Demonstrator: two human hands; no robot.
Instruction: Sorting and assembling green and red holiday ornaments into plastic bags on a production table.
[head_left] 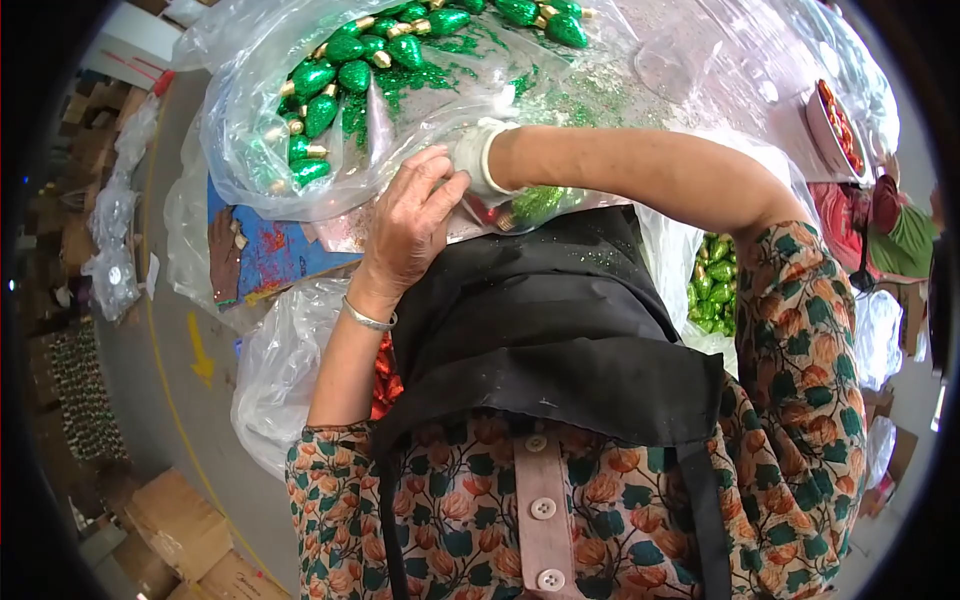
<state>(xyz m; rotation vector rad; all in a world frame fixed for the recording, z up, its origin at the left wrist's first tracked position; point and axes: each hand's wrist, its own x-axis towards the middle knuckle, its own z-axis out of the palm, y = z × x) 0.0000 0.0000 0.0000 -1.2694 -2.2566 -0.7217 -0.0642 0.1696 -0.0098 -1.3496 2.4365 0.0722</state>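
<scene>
- In the head view, the left hand (415, 205) shows its back, fingers curled in beside the right hand; whether they pinch the plastic or only rest against it, I cannot tell.
- The right hand (470, 155) wears a white glove (497, 150), reaches across from the right and touches or nearly touches the left fingertips; its fingers are hidden, so I cannot tell whether they are closed on anything.
- The clear plastic sheet (235, 145) lies around both hands and spreads beyond them to the left. It looks thin, light and slippery; a gathered fold should hold better than a flat stretch.
- The green glitter ornaments (345, 50) lie ahead of the left hand, in a curve along the plastic. They are probably light and stiff, perhaps brittle, with a coating that may shed; the gold caps (381, 60) look the safest place to take hold.
- A pale, tapering piece (378, 120) stands out just ahead of the left hand, among loose green glitter.
- A lime glitter ornament (538, 205) lies just nearer the body than the right wrist, seemingly under plastic; support it around its rounded body, without squeezing.
</scene>
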